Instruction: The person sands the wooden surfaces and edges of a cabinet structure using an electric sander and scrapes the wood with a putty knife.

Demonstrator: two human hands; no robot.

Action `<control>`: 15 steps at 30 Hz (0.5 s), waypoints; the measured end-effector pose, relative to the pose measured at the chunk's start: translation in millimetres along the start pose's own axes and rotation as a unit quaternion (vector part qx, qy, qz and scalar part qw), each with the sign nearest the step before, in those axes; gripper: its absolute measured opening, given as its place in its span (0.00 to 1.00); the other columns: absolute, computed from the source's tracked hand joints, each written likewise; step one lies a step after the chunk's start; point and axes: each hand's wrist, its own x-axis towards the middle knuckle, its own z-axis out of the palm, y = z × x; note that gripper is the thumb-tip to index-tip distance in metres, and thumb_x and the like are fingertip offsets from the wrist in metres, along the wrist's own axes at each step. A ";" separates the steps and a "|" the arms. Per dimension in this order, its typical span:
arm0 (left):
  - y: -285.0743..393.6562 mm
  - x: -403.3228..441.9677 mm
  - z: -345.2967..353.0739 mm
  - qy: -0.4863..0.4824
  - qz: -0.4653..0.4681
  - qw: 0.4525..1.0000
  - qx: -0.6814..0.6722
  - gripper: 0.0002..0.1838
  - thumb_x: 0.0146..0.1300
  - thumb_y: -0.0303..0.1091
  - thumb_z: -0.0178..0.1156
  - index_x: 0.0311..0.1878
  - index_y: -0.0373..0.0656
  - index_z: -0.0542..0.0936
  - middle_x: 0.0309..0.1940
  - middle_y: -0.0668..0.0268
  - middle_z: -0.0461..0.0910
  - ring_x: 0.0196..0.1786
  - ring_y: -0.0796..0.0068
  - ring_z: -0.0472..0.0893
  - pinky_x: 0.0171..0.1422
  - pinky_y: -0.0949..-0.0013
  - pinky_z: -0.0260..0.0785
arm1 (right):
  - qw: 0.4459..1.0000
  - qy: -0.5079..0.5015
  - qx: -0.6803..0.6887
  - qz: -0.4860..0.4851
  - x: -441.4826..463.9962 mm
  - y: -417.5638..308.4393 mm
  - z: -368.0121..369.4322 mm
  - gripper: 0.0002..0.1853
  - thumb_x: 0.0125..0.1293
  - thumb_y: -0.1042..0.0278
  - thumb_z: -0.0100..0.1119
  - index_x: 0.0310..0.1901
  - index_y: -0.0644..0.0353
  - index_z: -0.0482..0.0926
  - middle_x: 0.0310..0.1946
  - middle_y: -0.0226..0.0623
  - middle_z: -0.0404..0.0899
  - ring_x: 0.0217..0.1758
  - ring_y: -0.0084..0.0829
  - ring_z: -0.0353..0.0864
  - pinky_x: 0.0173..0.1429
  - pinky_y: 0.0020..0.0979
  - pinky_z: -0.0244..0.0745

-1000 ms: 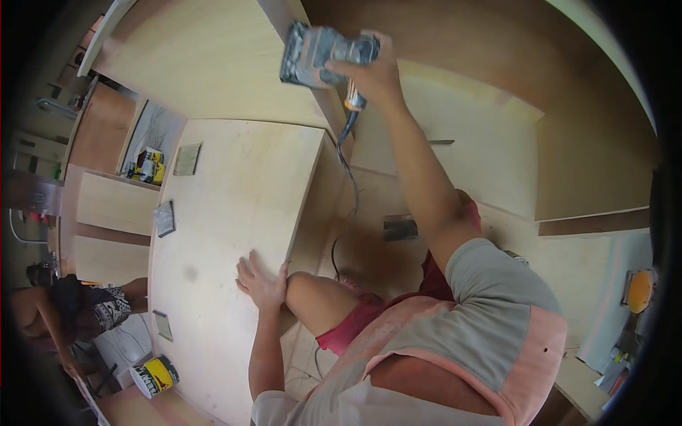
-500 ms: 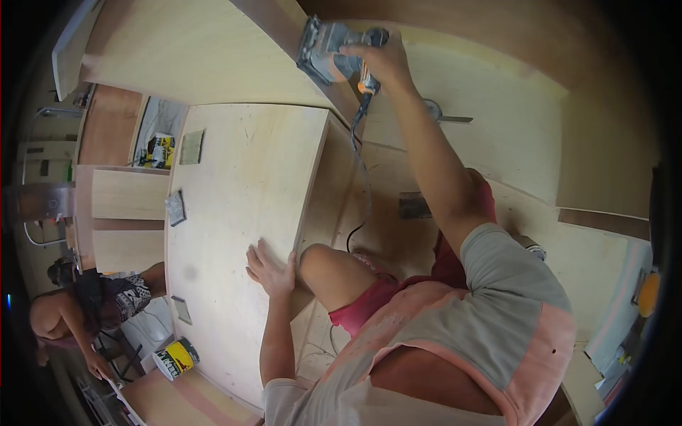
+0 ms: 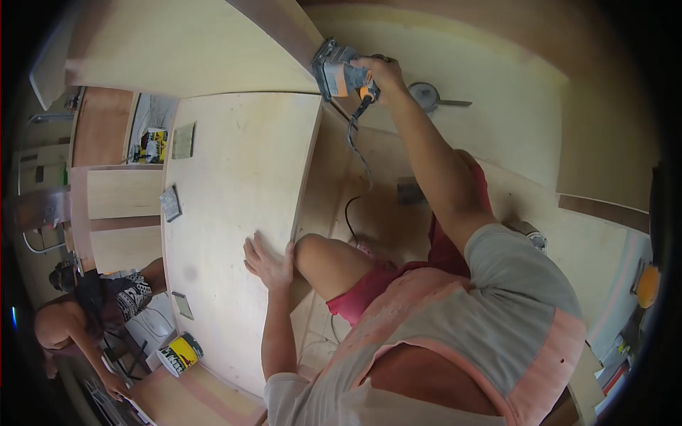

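Sander (image 3: 337, 72) is gripped in the right hand (image 3: 384, 74), cord (image 3: 353, 133) trailing just under it; left hand (image 3: 271, 265) is kinda laid flat on the wooden panel (image 3: 234, 163), grey block (image 3: 170, 204) parked off to its left.

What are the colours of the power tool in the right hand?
The power tool is grey with orange parts, shown in the head view.

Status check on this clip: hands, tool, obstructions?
Right hand gripping sander; left hand spread on wooden panel. Sander at cabinet edge, contact unclear. Power cord hanging below; no obstruction seen.
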 end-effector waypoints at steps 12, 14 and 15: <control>-1.6 -0.9 0.2 0.009 0.012 1.000 0.004 0.50 0.53 0.69 0.58 0.71 0.44 0.58 0.69 0.44 0.53 0.72 0.45 0.52 0.72 0.38 0.41 | 0.910 -0.073 -0.183 -0.366 -41.2 -26.9 25.4 0.39 0.37 0.66 0.80 0.53 0.64 0.68 0.37 0.36 0.77 0.41 0.27 0.79 0.43 0.28 0.77; -3.1 0.2 -0.9 0.008 0.018 1.000 0.004 0.50 0.53 0.68 0.58 0.71 0.44 0.58 0.69 0.44 0.53 0.72 0.45 0.52 0.72 0.39 0.41 | 0.903 0.007 -0.224 -0.366 -33.1 -18.4 22.5 0.35 0.40 0.68 0.77 0.51 0.64 0.69 0.36 0.37 0.77 0.37 0.27 0.79 0.38 0.30 0.78; -2.7 0.0 -1.1 0.009 0.018 1.000 0.002 0.50 0.53 0.68 0.59 0.71 0.44 0.58 0.69 0.44 0.53 0.72 0.45 0.52 0.72 0.40 0.41 | 0.904 0.009 -0.223 -0.364 -21.6 -11.2 18.2 0.35 0.40 0.68 0.77 0.51 0.64 0.69 0.36 0.37 0.77 0.37 0.27 0.79 0.38 0.30 0.78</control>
